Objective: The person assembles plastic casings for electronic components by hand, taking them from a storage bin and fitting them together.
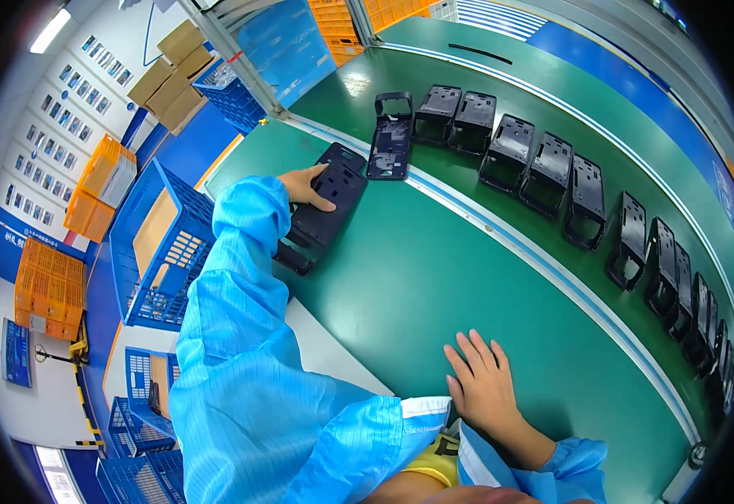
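My left hand is closed on a black plastic housing, its thumb lying across the top face. This housing is at the far left of the green worktable, tilted to the picture's axis. Just right of it another black housing lies with its ribbed inside showing, partly across the pale rail. My right hand rests flat on the table near its front, fingers spread and holding nothing. Both arms wear loose light-blue sleeves.
Beyond the rail, several black housings stand in a curved row along a green strip. A thin black strip lies farther back. Blue crates stand left of the table, with orange crates and cardboard boxes beyond.
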Motion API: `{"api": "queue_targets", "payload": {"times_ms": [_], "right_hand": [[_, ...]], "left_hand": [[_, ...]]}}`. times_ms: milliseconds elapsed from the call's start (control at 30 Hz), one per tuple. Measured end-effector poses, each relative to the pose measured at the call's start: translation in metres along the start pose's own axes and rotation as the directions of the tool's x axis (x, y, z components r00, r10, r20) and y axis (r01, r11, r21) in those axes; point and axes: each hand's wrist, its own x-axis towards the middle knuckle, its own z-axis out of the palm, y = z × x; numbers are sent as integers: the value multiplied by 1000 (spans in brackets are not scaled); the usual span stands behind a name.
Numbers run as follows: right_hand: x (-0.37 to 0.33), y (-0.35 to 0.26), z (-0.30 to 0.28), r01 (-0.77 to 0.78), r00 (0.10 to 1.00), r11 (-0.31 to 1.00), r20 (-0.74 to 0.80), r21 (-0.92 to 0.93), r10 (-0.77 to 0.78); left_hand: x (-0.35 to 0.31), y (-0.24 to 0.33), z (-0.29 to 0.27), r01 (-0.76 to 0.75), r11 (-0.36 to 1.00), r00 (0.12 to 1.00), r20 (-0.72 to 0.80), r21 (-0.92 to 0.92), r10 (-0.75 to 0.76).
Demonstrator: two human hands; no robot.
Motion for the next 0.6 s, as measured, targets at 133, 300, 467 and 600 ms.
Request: {"api": "queue_targets", "payload": {"times_ms": [133, 300, 467, 600], "right_hand": [[-1, -1, 4, -10, 1000, 1000, -14, -12, 9], [-1, 1, 8, -23, 998, 999, -57, -31, 21], [6, 1, 19, -15, 993, 999, -115, -42, 10], [4, 5, 23, 18, 987, 1000, -162, -23, -22]], "left_hand": [[-30, 49, 15, 19, 922, 951, -290, 387, 102], [32, 139, 60, -35, 944, 860, -472, 327, 195], [91, 141, 79, 133, 988, 869, -489, 83, -76], [100, 123, 63, 27, 969, 896, -436, 246, 86]]}}
